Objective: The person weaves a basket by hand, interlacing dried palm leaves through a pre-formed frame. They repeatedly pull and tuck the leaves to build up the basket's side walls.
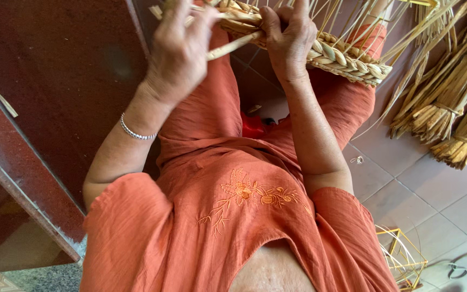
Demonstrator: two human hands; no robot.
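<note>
Straw strand (pixel 233 46) pinched in left hand (pixel 182 48); right hand (pixel 287 38) clamped on woven basket (pixel 341 57).

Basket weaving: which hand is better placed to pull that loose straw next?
Probably the left hand: it already seems to pinch the end of the loose straw. The right hand is busy gripping the braided rim of the basket, so it looks better placed for steadying.
</note>
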